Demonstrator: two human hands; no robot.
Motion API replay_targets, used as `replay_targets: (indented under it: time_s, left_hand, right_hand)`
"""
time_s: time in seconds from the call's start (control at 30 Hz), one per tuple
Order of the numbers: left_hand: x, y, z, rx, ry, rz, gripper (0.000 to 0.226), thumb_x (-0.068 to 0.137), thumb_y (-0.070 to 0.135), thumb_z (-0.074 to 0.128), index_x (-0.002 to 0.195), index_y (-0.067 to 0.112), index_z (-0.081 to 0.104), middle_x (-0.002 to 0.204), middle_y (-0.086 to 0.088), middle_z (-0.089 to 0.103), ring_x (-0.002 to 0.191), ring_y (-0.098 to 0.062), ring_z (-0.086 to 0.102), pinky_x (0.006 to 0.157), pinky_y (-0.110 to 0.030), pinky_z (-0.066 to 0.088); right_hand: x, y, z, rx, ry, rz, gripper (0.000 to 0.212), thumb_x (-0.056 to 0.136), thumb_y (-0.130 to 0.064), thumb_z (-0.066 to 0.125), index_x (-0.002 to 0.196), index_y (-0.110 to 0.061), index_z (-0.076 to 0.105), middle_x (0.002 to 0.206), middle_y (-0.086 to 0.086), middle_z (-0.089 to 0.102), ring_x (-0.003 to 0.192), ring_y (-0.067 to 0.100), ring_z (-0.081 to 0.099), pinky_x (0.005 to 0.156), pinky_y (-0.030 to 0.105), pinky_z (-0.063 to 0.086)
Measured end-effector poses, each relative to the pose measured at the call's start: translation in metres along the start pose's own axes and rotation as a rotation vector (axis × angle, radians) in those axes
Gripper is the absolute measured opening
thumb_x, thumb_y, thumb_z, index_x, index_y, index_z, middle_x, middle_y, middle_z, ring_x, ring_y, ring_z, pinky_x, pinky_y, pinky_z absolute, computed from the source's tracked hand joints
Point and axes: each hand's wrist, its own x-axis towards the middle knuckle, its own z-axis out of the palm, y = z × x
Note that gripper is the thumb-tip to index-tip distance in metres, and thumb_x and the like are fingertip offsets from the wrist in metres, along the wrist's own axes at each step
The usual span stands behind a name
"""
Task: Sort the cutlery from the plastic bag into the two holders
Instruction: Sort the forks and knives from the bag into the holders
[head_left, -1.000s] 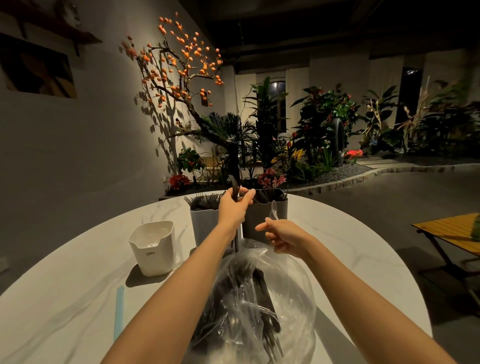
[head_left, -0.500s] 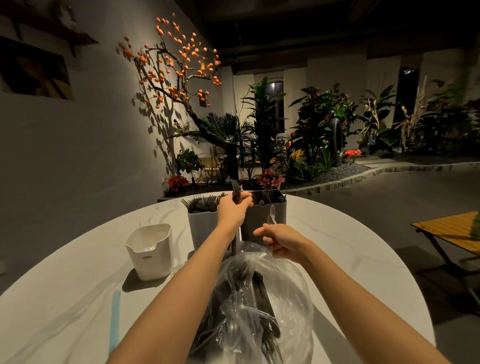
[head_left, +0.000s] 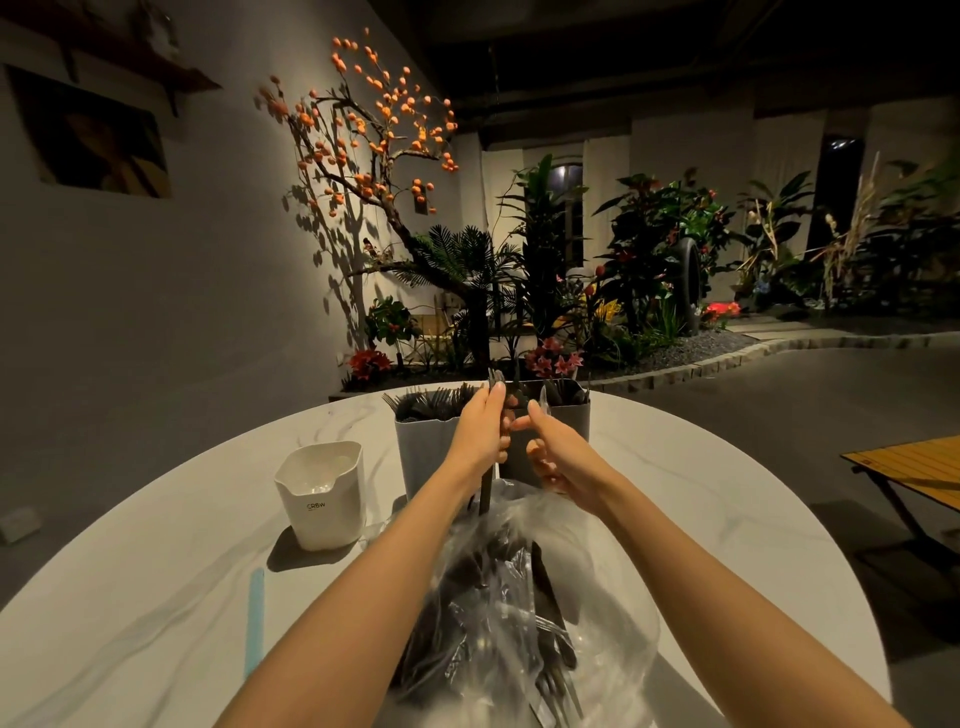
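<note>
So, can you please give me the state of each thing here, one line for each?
Left hand: grips dark cutlery pieces, upright.
Right hand: pinches a clear plastic spoon.
Plastic bag: open, dark cutlery inside.
Light grey holder: upright, filled with dark forks.
Dark grey holder: upright, cutlery inside.
White container: upright, contents unclear.

White cup (head_left: 321, 496), orange-berried tree (head_left: 363, 130)

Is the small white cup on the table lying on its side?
No, the white cup stands upright on the table, its open top facing up, left of the two holders.
</note>
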Motion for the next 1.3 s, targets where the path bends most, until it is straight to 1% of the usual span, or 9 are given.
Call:
replay_targets:
  time_s: [0.27,0.33,0.4,0.53,0.8,0.9,1.03,1.13,1.3]
  left_hand:
    - [-0.008,0.008,-0.014,0.059,-0.016,-0.036,0.043,0.105,0.039,0.023,0.096,0.012,0.055,0.063,0.006,0.037,0.048,-0.005,0.033,0.040,-0.014,0.027]
    - [-0.014,0.012,-0.016,0.034,-0.026,-0.075,0.048,0.104,0.046,0.020,0.083,0.013,0.047,0.061,0.006,0.039,0.045,-0.004,0.032,0.038,-0.013,0.025]
    - [-0.017,0.012,-0.017,0.024,-0.038,-0.107,0.055,0.103,0.049,0.019,0.071,0.015,0.049,0.060,0.002,0.037,0.043,-0.005,0.027,0.037,-0.014,0.022]
    - [-0.018,0.011,-0.026,0.021,-0.071,-0.114,0.052,0.103,0.048,0.019,0.080,0.020,0.057,0.056,0.001,0.034,0.039,-0.004,0.026,0.037,-0.015,0.020]
    - [-0.018,0.014,-0.036,-0.025,-0.032,-0.191,0.060,0.101,0.055,0.017,0.066,0.018,0.049,0.050,0.006,0.029,0.035,-0.004,0.022,0.036,-0.017,0.018]
    - [-0.019,0.011,-0.040,0.000,-0.083,-0.229,0.060,0.099,0.059,0.018,0.065,0.019,0.047,0.052,0.005,0.033,0.039,-0.006,0.023,0.039,-0.019,0.017]
    - [-0.020,0.008,-0.046,0.022,-0.104,-0.262,0.050,0.102,0.054,0.021,0.079,0.020,0.050,0.055,0.004,0.034,0.040,-0.006,0.026,0.040,-0.018,0.020]
    - [-0.019,0.009,-0.046,0.137,-0.106,-0.236,0.047,0.104,0.048,0.019,0.085,0.019,0.051,0.059,0.002,0.035,0.047,-0.009,0.027,0.041,-0.017,0.022]
    - [-0.013,0.005,-0.045,0.221,-0.042,-0.224,0.051,0.103,0.050,0.019,0.100,0.016,0.056,0.059,0.003,0.041,0.049,-0.008,0.032,0.042,-0.018,0.026]
  right_hand:
    - [0.007,-0.009,0.023,0.200,0.189,-0.141,0.030,0.101,-0.035,0.044,0.111,-0.012,0.060,0.054,-0.012,0.044,0.043,-0.002,0.040,0.041,0.013,0.030]
    - [0.009,-0.013,0.028,0.245,0.188,-0.161,0.024,0.101,-0.032,0.047,0.107,-0.013,0.060,0.049,-0.014,0.049,0.040,-0.003,0.044,0.040,0.012,0.031]
    - [0.011,-0.018,0.032,0.250,0.167,-0.180,0.021,0.100,-0.028,0.049,0.103,-0.013,0.063,0.055,-0.012,0.056,0.043,-0.002,0.048,0.039,0.013,0.031]
    - [0.017,-0.026,0.042,0.180,0.181,-0.178,0.021,0.100,-0.016,0.048,0.093,-0.013,0.068,0.070,0.000,0.062,0.048,-0.002,0.054,0.040,0.009,0.034]
    - [0.020,-0.032,0.049,0.363,0.081,0.001,0.041,0.098,-0.046,0.046,0.070,-0.016,0.055,0.049,-0.004,0.037,0.038,0.006,0.031,0.040,0.020,0.022]
    - [0.019,-0.030,0.051,0.377,0.066,-0.076,0.033,0.093,-0.048,0.054,0.089,-0.017,0.065,0.047,-0.008,0.046,0.039,0.005,0.041,0.046,0.022,0.028]
    - [0.022,-0.031,0.047,0.380,0.076,-0.201,0.030,0.094,-0.030,0.059,0.123,-0.022,0.058,0.073,-0.005,0.057,0.046,-0.002,0.052,0.038,0.014,0.031]
    - [0.025,-0.028,0.047,0.351,0.061,-0.208,0.028,0.094,-0.028,0.061,0.118,-0.014,0.062,0.084,0.004,0.063,0.062,0.006,0.056,0.041,0.015,0.034]
    - [0.033,-0.025,0.051,0.243,0.158,-0.192,0.029,0.090,-0.032,0.065,0.086,-0.004,0.061,0.059,0.007,0.047,0.042,0.005,0.037,0.038,0.016,0.027]
